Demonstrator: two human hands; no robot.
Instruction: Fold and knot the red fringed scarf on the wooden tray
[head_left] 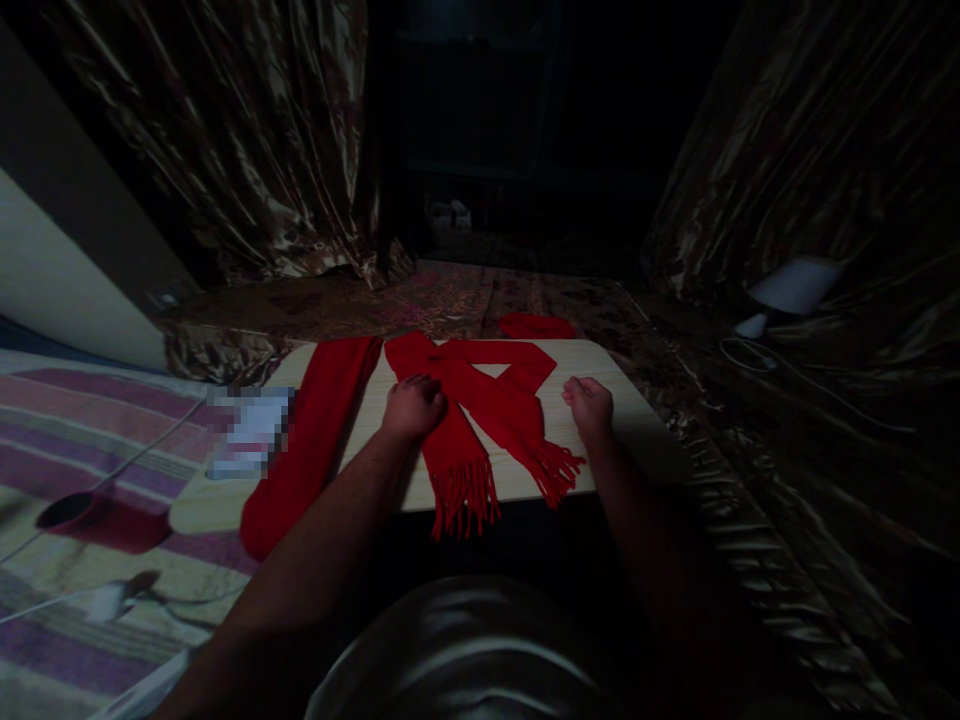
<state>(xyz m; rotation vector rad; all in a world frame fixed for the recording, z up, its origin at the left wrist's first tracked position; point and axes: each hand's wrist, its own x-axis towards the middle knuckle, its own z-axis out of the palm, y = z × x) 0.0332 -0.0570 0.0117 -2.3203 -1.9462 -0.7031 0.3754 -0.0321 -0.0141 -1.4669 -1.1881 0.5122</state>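
Note:
A red fringed scarf (480, 395) lies on a small pale wood table (517, 485), its ends crossed and a loop folded at the upper right. Both fringes point toward me, one hanging over the near edge. My left hand (415, 405) is on the scarf's left side, fingers curled in against the cloth; the fingertips are partly hidden. To the right of the scarf, apart from it, my right hand (590, 405) is held closed above the tabletop, with nothing visible in it.
Another folded red cloth (319, 430) lies along the table's left side, beside a blurred-out item (251, 430). A red piece (536, 325) sits past the far edge. To the left is a striped bed cover (90, 400) with cables and a dark red cylinder (112, 525). A lamp (796, 285) stands at right.

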